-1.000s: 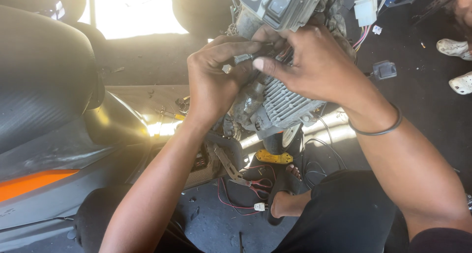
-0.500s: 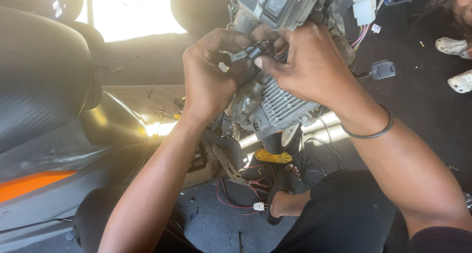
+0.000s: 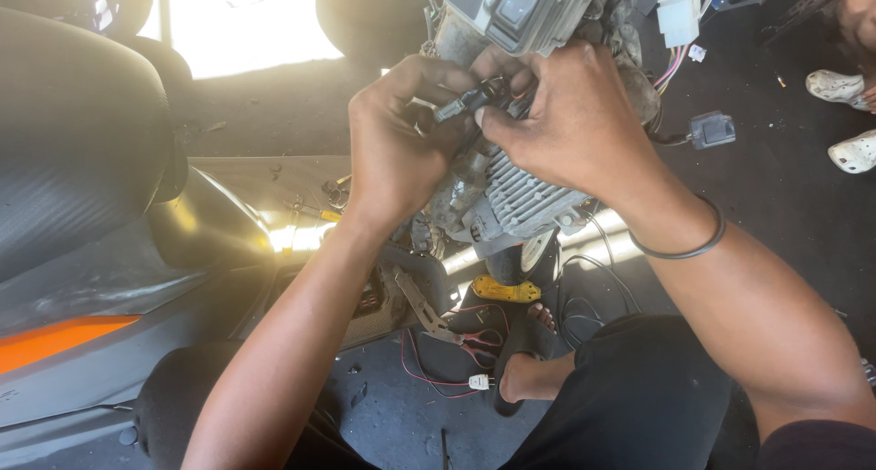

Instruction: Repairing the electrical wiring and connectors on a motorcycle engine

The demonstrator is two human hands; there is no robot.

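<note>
1. Centre of the action: a small black connector (image 3: 473, 100), held up against the grey finned engine casing (image 3: 525, 196) of a stripped-down scooter.
2. The left hand (image 3: 397, 146) has its fingers clenched around the connector's lower end, thumb pressing in.
3. The right hand (image 3: 570, 119) comes over the top, fingers pinching the same connector from the other side; a dark band (image 3: 680, 242) circles that wrist.
4. Progress, as a judgement: the plug looks mid-handling, gripped by both hands and not visibly seated. Other leads hang loose, among them a white plug (image 3: 680, 15) on coloured wires and a black box-shaped plug (image 3: 712, 130) dangling to the right, so plenty of wiring seems unfinished.
5. Below, on the dark concrete floor (image 3: 785, 187), lie red-handled scissors (image 3: 479, 345), a small white plug (image 3: 479, 381) on a red wire, and a yellow sandal (image 3: 505, 292).
6. To the left, the black seat (image 3: 78, 141) and grey-and-orange body panel (image 3: 64, 338).
7. Bright daylight floods in from behind; another person's pale shoes (image 3: 844, 87) show at the right edge.
</note>
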